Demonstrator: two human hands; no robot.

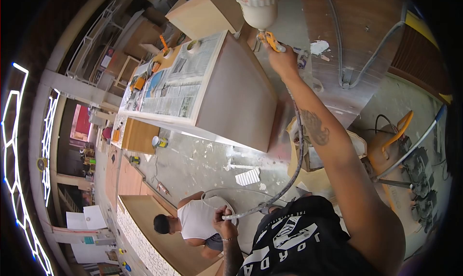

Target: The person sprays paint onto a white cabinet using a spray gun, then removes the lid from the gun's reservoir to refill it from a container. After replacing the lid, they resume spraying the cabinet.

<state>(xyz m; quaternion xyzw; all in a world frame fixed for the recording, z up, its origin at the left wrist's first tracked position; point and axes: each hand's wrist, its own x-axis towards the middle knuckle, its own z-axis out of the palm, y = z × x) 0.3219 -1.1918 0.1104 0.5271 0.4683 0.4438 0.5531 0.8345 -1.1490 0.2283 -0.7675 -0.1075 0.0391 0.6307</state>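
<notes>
My right hand [283, 60] is raised at the end of my outstretched arm, its fingers wrapped round the handle of a yellow spray gun [271, 40]. A white paint cup [258, 10] with a lid and a red mark sits on top of the gun. From the gun a paint-spattered air hose [299, 155] runs down along my arm. Lower down, my left hand [224, 224] is closed round this hose near my body. Left of the gun stands a pale cabinet [236, 92], its top covered with newspaper [173, 85]; the gun is apart from it.
A co-worker [197, 218] in a white top bends near a long wooden panel [144, 213]. A paint can [159, 142] stands on the spattered floor [193, 155]. Another wooden box [207, 13] is behind the cabinet. A yellow-framed item [400, 126] and cardboard lie at right.
</notes>
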